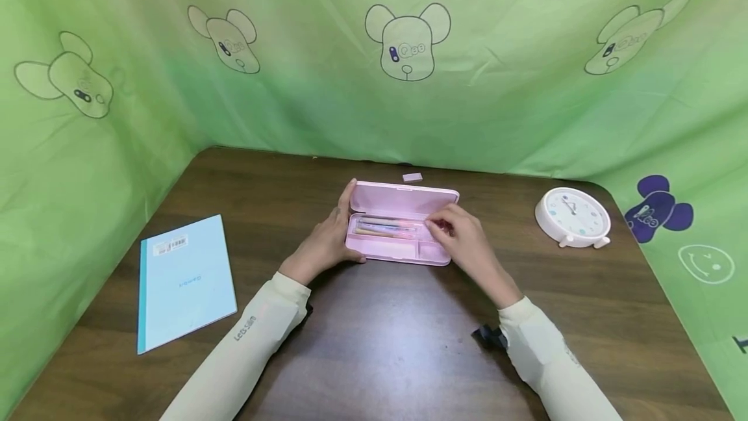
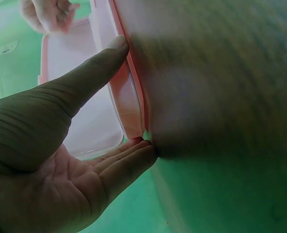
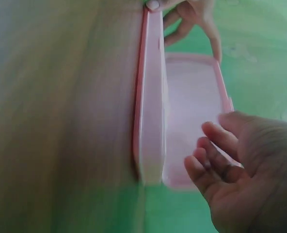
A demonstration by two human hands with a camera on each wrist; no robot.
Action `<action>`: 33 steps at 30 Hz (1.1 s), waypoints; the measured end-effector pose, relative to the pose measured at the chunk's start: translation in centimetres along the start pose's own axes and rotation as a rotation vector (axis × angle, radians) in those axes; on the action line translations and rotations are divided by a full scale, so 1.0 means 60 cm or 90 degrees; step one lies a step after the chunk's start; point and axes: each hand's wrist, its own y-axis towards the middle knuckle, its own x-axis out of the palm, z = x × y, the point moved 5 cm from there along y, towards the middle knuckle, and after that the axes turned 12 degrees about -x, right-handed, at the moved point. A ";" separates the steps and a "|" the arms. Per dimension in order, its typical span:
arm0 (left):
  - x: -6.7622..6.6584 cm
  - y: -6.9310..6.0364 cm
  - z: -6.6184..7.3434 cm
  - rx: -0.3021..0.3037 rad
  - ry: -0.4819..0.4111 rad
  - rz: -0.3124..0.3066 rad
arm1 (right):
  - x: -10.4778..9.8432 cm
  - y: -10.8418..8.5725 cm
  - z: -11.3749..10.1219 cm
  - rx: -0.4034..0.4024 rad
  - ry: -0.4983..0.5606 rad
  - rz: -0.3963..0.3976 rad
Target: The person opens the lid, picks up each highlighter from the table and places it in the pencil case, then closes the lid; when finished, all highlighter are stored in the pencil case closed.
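A pink pencil case point(image 1: 382, 249) lies on the table with its lid point(image 1: 403, 199) raised at the back. Several pens point(image 1: 386, 226) lie lengthwise in its long compartment. My left hand point(image 1: 324, 239) holds the case's left end, thumb at the front wall and fingers towards the back. Over the right end of the case is my right hand point(image 1: 467, 239), its fingers bent loosely. In the right wrist view the right fingers point(image 3: 216, 160) hover beside the lid, and nothing shows between them. The case's front wall hides the pens in that view.
Behind the case lies a small pink eraser-like block point(image 1: 412, 177). A light blue notebook point(image 1: 189, 284) is on the left of the wooden table point(image 1: 397, 356), and a white round clock point(image 1: 573, 216) on the right. A green printed curtain point(image 1: 327, 115) surrounds the table's back and sides.
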 end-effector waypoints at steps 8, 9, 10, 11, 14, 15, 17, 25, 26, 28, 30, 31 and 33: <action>-0.001 0.007 -0.009 0.005 0.007 0.010 | -0.033 -0.054 0.065 0.221 0.142 -0.023; 0.005 0.013 -0.020 0.008 0.009 0.015 | -0.027 -0.055 0.069 0.241 0.185 -0.028; 0.009 0.016 -0.028 0.008 0.009 0.019 | -0.022 -0.053 0.070 0.253 0.229 -0.028; 0.008 0.015 -0.027 0.005 0.004 0.017 | -0.016 -0.051 0.070 0.258 0.261 -0.027; 0.005 0.011 -0.026 0.001 -0.002 0.023 | -0.004 -0.040 0.065 0.250 0.309 -0.030; 0.001 0.007 -0.020 -0.004 -0.007 0.021 | -0.001 -0.037 0.063 0.246 0.315 -0.033; -0.009 -0.004 -0.003 -0.011 -0.016 0.018 | 0.001 -0.033 0.060 0.242 0.318 -0.035; -0.020 -0.020 0.031 -0.040 0.020 0.008 | -0.003 -0.039 0.057 0.264 0.339 -0.012; -0.020 -0.020 0.032 -0.038 0.024 0.009 | -0.003 -0.040 0.057 0.267 0.340 -0.011; -0.020 -0.020 0.032 -0.037 0.021 0.006 | -0.005 -0.042 0.058 0.267 0.345 -0.012; -0.020 -0.019 0.031 -0.033 0.015 0.003 | -0.007 -0.045 0.062 0.261 0.356 -0.016; -0.020 -0.019 0.031 -0.031 0.011 0.000 | -0.008 -0.046 0.064 0.256 0.365 -0.018; -0.016 -0.014 0.022 -0.019 0.012 -0.002 | -0.010 -0.050 0.070 0.241 0.388 -0.027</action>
